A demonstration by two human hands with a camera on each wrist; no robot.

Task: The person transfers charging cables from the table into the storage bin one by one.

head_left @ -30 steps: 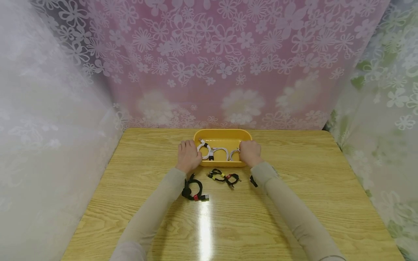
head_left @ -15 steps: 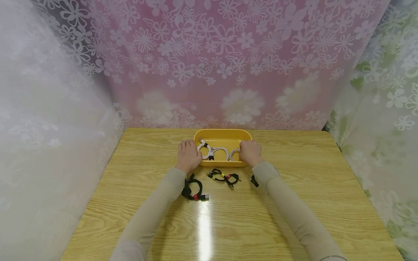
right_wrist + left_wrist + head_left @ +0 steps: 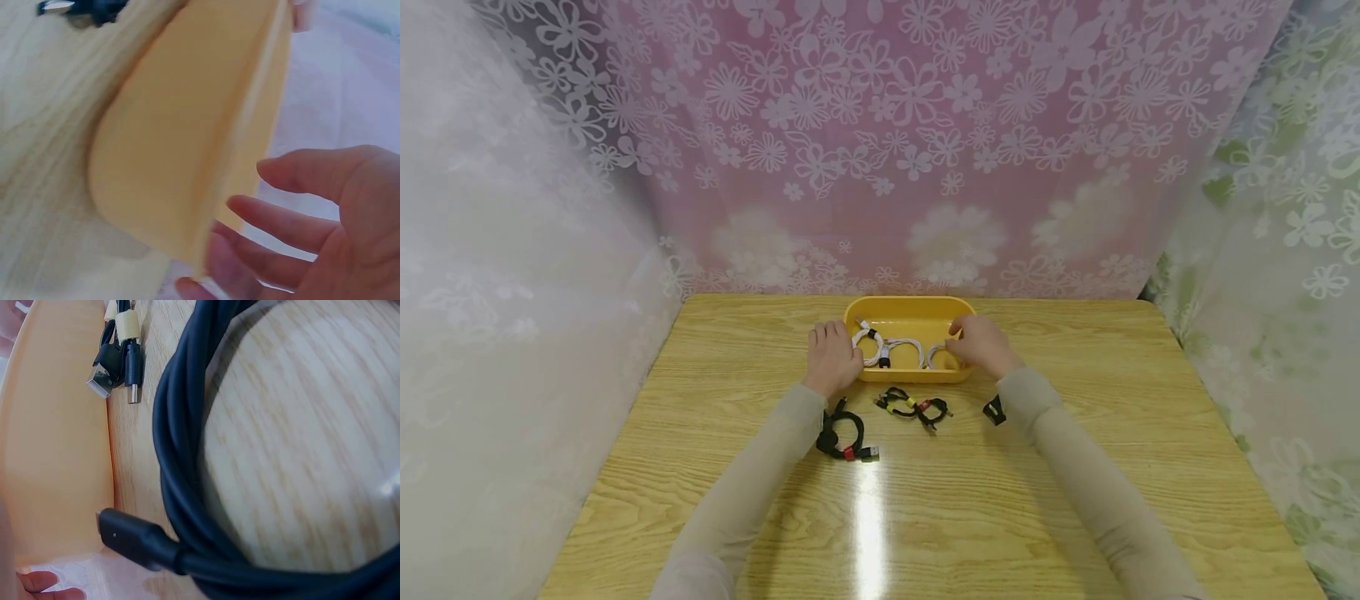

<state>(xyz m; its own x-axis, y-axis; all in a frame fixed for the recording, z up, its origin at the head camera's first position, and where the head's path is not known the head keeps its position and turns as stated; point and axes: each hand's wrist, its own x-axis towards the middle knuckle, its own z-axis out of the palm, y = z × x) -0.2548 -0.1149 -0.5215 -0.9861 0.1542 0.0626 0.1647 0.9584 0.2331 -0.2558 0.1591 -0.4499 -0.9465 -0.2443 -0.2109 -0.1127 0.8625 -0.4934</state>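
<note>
A yellow plastic bin [image 3: 917, 308] stands at the back of the wooden table, with several coiled white cables [image 3: 907, 342] inside. My left hand [image 3: 833, 358] grips its left end, thumb over the front rim. In the left wrist view, fingertips [image 3: 53, 594] show just past the bin's wall [image 3: 56, 444]. At the right end, my right hand [image 3: 988, 343] is over the rim with fingers apart. The right wrist view shows the thumb and fingers of the right hand [image 3: 312, 231] spread about the rim of the bin [image 3: 156, 144], with nothing pinched between them.
In front of the bin lies a coiled black cable [image 3: 861, 429] with a red tie. Smaller black cables [image 3: 898, 412] with yellow and red ties lie just right of it. A small black object [image 3: 995, 410] shows by the right cuff. Flowered curtains [image 3: 880, 167] surround the table.
My right hand has loosened from the bin's right end, spreading its fingers and shifting slightly right. The left hand and the bin stay nearly in place.
</note>
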